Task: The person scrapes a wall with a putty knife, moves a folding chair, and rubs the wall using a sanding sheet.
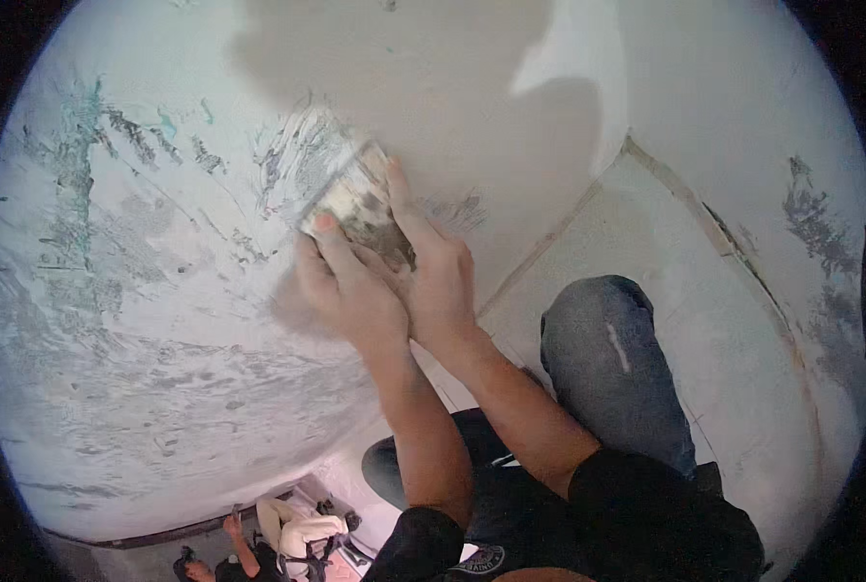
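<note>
Both my hands grip a flat, rectangular hand tool [363, 196] with a worn, stained face. It may be a scraper or a sanding block; I cannot tell which. Its long upper-left edge lies tilted against a white plastered surface [185, 305] with grey and greenish patches. My left hand [349, 280] holds the lower-left side, thumb on the face. Along the right side is my right hand [436, 265], with a finger stretched toward the top corner. My palms are close together, and they cover the lower part of the tool.
Right of my hands, two brownish seams [549, 244] meet at a corner of the white surfaces. My bent knee in grey trousers [600, 349] is close to my right forearm. At the bottom left, another person [243, 556] is beside a pale, bulky object [298, 527].
</note>
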A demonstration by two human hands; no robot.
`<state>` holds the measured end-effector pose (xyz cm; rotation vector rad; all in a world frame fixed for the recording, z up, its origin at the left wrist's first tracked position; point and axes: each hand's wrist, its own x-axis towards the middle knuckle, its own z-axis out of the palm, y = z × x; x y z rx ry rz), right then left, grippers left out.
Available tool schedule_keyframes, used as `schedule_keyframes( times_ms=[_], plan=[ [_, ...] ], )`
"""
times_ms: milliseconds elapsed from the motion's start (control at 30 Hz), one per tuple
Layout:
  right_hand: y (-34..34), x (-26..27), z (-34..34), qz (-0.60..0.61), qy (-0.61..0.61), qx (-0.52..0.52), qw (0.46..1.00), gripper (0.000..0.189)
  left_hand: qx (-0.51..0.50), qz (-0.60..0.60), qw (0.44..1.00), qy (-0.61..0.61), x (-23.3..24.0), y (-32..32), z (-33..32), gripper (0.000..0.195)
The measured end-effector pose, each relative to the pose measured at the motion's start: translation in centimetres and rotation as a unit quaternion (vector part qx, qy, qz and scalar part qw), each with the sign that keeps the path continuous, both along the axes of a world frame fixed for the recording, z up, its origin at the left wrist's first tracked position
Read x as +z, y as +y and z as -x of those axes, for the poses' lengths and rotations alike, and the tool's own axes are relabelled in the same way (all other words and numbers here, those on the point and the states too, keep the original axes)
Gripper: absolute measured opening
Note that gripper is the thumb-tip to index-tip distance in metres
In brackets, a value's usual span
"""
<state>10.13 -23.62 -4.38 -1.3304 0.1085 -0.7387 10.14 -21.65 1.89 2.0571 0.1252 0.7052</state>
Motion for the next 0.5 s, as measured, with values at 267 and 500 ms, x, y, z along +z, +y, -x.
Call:
schedule_keyframes(
  times_ms=[267, 500],
  plan=[
    [-1.4, 2.5, -0.2, -0.016, 0.045, 0.078, 0.996, 0.078, -0.043, 0.077, 0.995, -0.052, 1.3, -0.8, -1.1, 0.027],
    [-0.9, 0.7, -1.4, -0.056, -0.039, 0.023, 0.997, 0.08, -0.02, 0.032, 0.996, -0.081, -0.1, -0.4, -1.8, 0.033]
  ],
)
